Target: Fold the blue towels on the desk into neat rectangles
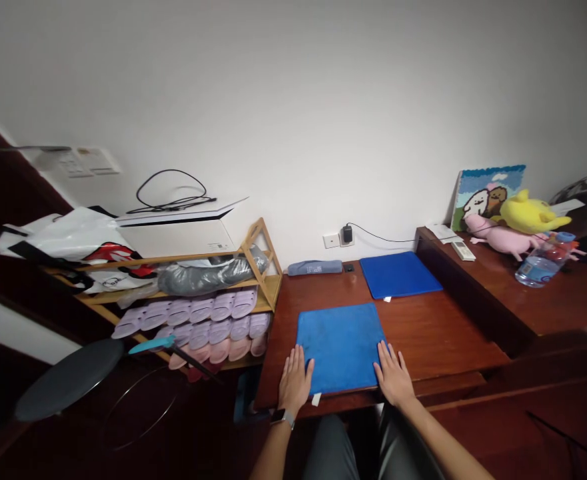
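Observation:
A light blue square cloth mat [343, 347] lies flat near the front edge of the wooden desk [443, 337], with a white tag at its lower left. My left hand [296, 381] rests with fingers stretched out on the mat's left edge. On the opposite edge lies my right hand [394, 375], flat with its fingers apart. Neither hand grips anything. A darker blue mat [400, 275] sits behind, to the right. At the back left of the desk is a grey-blue pouch [315, 267] with lettering.
Left stands a wooden rack [268, 287] with rows of purple slippers [200, 309] and a white box [178, 239] on top. A black charger [347, 233] is plugged into the wall. The right-hand desk bears a pink plush toy [503, 240], a yellow one [530, 212] and a plastic bottle [540, 267].

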Action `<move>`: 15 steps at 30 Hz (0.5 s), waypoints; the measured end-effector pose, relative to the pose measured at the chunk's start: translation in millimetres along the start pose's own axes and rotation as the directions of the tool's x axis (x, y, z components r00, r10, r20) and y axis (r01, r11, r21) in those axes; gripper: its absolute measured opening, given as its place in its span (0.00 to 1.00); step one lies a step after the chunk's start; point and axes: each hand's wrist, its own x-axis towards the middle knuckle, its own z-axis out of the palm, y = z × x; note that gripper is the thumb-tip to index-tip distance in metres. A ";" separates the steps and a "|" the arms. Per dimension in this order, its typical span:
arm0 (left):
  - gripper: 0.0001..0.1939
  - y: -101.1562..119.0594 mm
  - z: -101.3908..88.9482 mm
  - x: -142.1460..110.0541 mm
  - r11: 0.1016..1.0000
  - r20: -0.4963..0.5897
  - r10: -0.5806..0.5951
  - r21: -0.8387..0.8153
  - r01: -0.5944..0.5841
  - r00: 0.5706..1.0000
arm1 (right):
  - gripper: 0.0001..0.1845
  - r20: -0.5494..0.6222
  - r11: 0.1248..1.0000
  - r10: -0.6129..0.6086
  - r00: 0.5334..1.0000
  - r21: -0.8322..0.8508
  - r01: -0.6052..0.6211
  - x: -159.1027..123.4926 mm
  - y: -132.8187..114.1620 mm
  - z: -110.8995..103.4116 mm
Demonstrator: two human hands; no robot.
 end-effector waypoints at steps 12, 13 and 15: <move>0.33 97.9 -34.1 58.8 0.968 0.001 0.236 -0.092 -0.235 0.972 | 0.35 0.012 0.998 0.005 1.000 0.058 -0.006 108.7 -3.0 -55.6; 0.33 113.0 -32.4 65.3 0.957 0.002 0.272 -0.108 -0.270 0.962 | 0.36 0.033 0.998 0.004 0.999 0.056 -0.005 126.5 -4.8 -59.4; 0.33 136.0 -24.1 74.5 0.940 0.002 0.317 -0.130 -0.314 0.948 | 0.36 0.082 0.999 0.009 0.997 0.044 -0.013 154.8 -7.5 -58.6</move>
